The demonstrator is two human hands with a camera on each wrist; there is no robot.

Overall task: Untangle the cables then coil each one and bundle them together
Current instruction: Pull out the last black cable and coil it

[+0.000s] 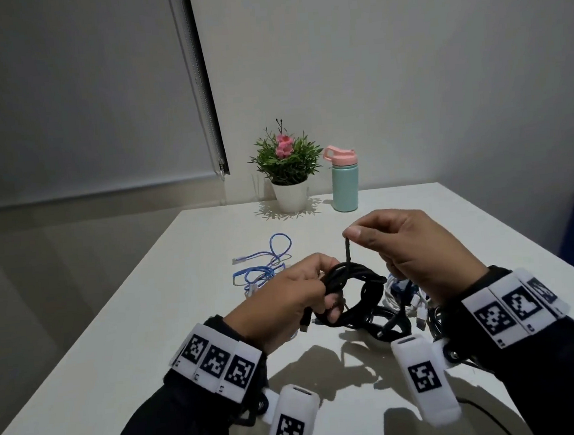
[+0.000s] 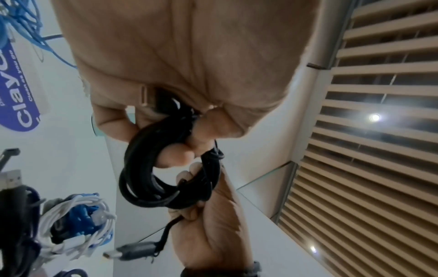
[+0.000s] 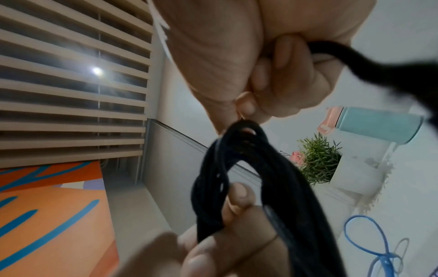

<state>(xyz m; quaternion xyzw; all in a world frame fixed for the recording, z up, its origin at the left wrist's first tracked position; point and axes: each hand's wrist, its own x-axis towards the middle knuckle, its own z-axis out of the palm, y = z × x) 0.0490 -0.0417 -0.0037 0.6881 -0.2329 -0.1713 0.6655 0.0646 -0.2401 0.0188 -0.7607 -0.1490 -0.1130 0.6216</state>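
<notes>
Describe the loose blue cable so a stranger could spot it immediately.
Start at the white table, at the potted plant by the far wall. Nearer the person and slightly left lies the blue cable, sprawled in open loops. Unlike the black coil in the left hand, nobody holds it.

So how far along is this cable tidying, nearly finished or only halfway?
Roughly midway, I'd say. Done: a white cable bundle with blue cable inside lies wound on the table. In hand: the left hand grips a black cable coil while the right hand pinches its free end upward. Left: the blue cable still sprawls loose, and nothing is bundled together yet.
</notes>
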